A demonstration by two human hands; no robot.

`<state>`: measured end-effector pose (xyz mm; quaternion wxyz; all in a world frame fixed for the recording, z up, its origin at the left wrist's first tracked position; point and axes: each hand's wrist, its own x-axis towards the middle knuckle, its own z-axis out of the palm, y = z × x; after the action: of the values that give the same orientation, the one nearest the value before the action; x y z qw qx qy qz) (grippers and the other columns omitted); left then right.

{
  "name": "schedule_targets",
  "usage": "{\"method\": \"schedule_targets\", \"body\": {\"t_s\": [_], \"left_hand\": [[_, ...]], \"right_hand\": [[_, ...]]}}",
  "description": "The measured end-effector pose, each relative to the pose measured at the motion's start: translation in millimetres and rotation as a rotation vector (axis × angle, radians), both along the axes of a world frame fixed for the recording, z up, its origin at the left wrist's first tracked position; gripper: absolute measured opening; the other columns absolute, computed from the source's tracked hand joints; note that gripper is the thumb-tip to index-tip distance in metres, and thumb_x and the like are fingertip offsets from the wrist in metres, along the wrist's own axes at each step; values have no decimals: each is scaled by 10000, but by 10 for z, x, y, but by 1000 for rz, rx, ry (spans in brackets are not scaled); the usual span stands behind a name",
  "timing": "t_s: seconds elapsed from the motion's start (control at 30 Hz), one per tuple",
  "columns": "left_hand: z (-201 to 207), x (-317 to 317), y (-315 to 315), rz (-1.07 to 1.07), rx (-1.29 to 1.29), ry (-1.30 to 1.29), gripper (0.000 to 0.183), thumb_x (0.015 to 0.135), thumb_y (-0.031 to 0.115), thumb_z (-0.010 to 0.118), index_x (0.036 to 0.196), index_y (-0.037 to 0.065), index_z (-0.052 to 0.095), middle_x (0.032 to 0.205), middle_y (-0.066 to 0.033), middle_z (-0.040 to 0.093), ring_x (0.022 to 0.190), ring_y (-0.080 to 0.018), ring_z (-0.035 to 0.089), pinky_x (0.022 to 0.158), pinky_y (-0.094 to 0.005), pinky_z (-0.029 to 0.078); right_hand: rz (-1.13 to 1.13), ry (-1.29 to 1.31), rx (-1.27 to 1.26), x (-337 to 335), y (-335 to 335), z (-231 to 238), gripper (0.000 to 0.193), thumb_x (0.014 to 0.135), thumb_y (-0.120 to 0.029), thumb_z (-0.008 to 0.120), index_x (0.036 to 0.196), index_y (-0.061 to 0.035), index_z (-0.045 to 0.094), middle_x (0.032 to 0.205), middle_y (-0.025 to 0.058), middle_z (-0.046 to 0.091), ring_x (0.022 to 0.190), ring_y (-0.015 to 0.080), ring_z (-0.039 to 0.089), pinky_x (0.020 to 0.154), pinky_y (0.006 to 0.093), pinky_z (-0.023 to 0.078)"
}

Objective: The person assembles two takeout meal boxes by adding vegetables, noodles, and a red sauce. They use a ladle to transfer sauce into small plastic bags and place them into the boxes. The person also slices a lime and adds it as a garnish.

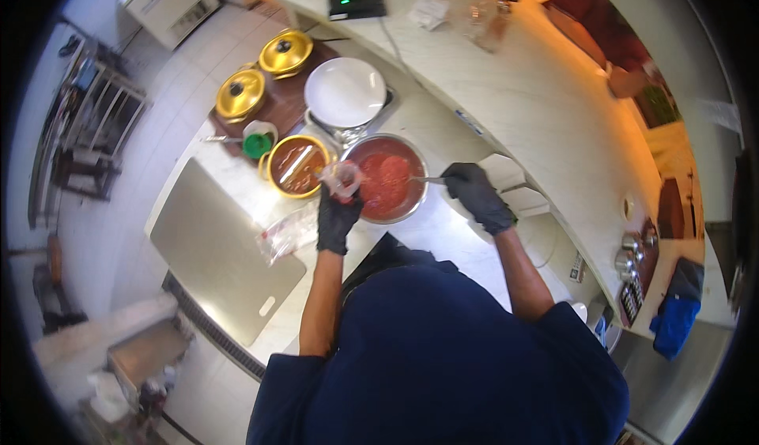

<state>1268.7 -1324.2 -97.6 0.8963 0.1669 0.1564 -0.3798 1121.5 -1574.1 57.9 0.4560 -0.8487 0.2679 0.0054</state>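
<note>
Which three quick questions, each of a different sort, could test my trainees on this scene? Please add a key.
1. Which of the person's hands holds the metal utensil that reaches into the steel bowl?
2. True or false: a lid covers that bowl.
3. How many lidded gold pots are in view?

Key:
1. The right hand, in a black glove.
2. False: it is open, and a red mixture shows inside.
3. Two.

The person wears black gloves (477,197) and a short-sleeved navy shirt (581,358).
</note>
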Motion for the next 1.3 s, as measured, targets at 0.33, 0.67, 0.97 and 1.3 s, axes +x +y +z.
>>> {"method": "schedule_targets", "body": {"t_s": [0.33, 0.67, 0.97, 1.3], "left_hand": [[-236, -82, -205, -21, -39, 151, 526, 932, 350, 744, 1366, 158, 519, 1356, -22, 568, 1213, -217, 517, 886, -368, 429], [-44, -163, -404, 1, 5, 149, 489, 958, 425, 695, 1337, 165, 528, 1267, -48, 575, 1158, -221, 512, 923, -429, 407], [-103, -13, -418, -20, -12, 238, 530, 935, 427, 722, 1365, 192, 521, 1342, -32, 555, 1210, -236, 501, 957, -462, 415], [107, 35, -370, -55, -32, 192, 507, 945, 546, 637, 1252, 152, 547, 1113, -54, 578, 962, -205, 558, 763, -418, 474]], "right_hand": [[-11, -122, 127, 308, 201, 701, 123, 884, -47, 594, 870, 61, 652, 659, 35, 566, 610, 101, 506, 583, 282, 423], [263, -319, -627, 336, 755, 369, 179, 912, -52, 568, 1070, -8, 638, 880, 240, 650, 797, 427, 655, 677, 477, 516], [235, -315, -565, 99, 865, 309, 355, 882, 40, 538, 1233, 3, 562, 933, 199, 622, 811, 388, 646, 672, 455, 524], [-59, -275, -155, -26, 593, 439, 200, 964, -53, 551, 1135, 22, 624, 773, 143, 633, 707, 217, 601, 689, 368, 476]]}}
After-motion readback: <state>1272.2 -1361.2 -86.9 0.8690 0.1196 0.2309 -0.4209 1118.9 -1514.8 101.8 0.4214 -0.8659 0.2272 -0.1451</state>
